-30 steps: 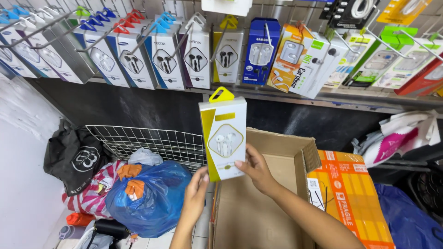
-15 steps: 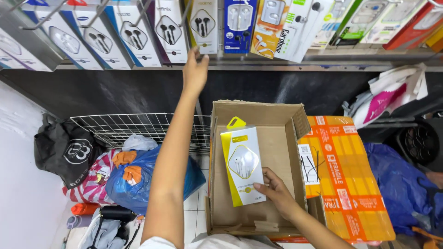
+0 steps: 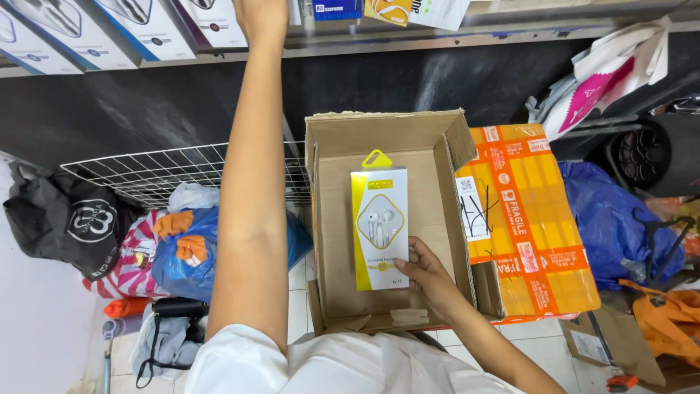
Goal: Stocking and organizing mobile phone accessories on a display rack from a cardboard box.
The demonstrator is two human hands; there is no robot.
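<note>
Where the dark wall (image 3: 474, 80) meets the white tiled floor (image 3: 299, 292), a shelf (image 3: 510, 29) of boxed goods is seen overhead, and an open cardboard carton (image 3: 332, 241) is stood beside an orange printed carton (image 3: 539, 219). A wire basket (image 3: 160, 171) and stuffed bags (image 3: 182, 248) are crowded at the left. Inside the open carton, a yellow-and-white earphone box (image 3: 379, 226) is pinched at its lower right corner by the right hand (image 3: 430, 277). The left hand (image 3: 262, 14) is raised to the shelf; its grip cannot be told.
</note>
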